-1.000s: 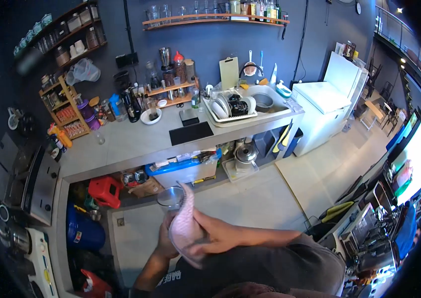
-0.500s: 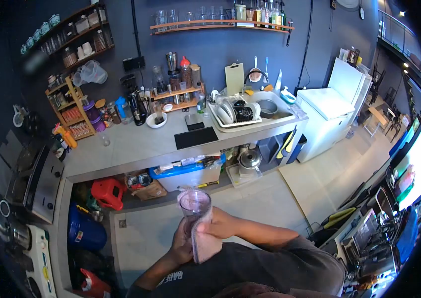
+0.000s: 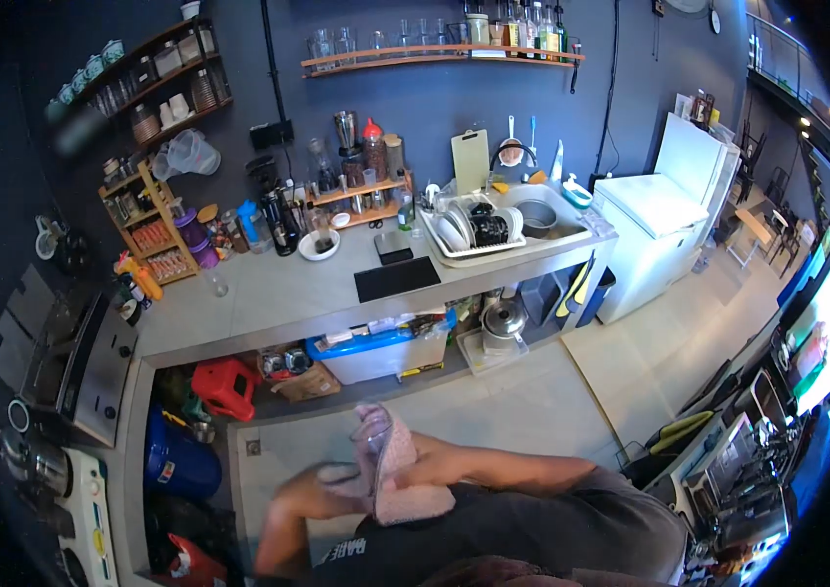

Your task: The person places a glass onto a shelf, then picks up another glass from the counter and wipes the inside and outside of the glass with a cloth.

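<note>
A clear drinking glass [image 3: 368, 442] is held in front of my chest, partly wrapped in a pink cloth [image 3: 398, 452]. My right hand [image 3: 423, 462] grips the cloth around the glass from the right side. The cloth's lower end [image 3: 417, 502] hangs against the dark shirt. My left hand [image 3: 339, 481] is at the lower left of the glass, its fingers smeared by motion, so I cannot tell whether they grip it. The cloth and fingers hide part of the glass.
A counter [image 3: 268, 293] runs ahead with a black mat [image 3: 397, 280], a white bowl [image 3: 319, 246] and a dish rack [image 3: 477, 231] beside the sink [image 3: 564, 217]. Below it are a blue-lidded box [image 3: 386, 354] and a red stool [image 3: 223, 387]. A stove [image 3: 92, 519] stands left.
My left hand has shifted left and down and is now blurred. The glass has moved down slightly, and the cloth now covers more of its right side. The view has shifted a little.
</note>
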Demonstrator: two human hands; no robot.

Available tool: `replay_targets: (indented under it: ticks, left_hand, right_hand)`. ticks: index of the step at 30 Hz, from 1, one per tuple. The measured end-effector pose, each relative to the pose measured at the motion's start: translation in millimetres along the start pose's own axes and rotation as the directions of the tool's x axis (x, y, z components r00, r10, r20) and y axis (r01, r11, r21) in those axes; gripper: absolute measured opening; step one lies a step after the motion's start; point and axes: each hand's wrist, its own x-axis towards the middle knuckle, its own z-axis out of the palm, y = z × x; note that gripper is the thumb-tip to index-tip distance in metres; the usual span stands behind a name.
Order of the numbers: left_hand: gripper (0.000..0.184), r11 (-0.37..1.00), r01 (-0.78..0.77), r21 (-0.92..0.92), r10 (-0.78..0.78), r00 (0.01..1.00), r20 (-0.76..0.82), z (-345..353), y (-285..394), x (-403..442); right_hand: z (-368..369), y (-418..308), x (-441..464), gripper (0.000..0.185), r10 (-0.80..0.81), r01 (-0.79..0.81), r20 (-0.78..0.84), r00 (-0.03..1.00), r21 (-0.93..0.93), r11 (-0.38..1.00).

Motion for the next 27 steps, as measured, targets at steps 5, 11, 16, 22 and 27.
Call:
replay_targets:
  ticks: [5,11,16,22,27]
  left_hand:
    - [0.062,0.637,-0.692,-0.340,0.625,0.722,-0.297,-34,32,-20]
    - [0.051,0.929,-0.337,-0.150,0.353,0.931,0.095,-63,27,0]
    - [0.056,0.854,-0.342,-0.393,0.462,0.845,0.268,-51,-43,22]
    - [0.046,0.925,-0.253,-0.283,0.351,0.856,0.379,1,-66,62]
    - [0.039,0.792,-0.373,-0.484,0.485,0.866,0.125,0,-26,62]
  right_hand:
    - [14,9,-3,0.086,0.117,-0.083,0.261,0.958,-0.137,0.987]
    - [11,-10,-11,0.093,0.149,-0.038,0.232,0.961,-0.426,0.904]
    - [2,-10,-33,0.078,0.108,-0.076,0.047,0.993,-0.450,0.890]
    - [-13,1,-15,0.066,-0.090,0.002,-0.128,0.988,-0.567,0.824]
    - [-25,-26,20,0.055,-0.312,0.134,-0.010,0.950,-0.890,0.435]
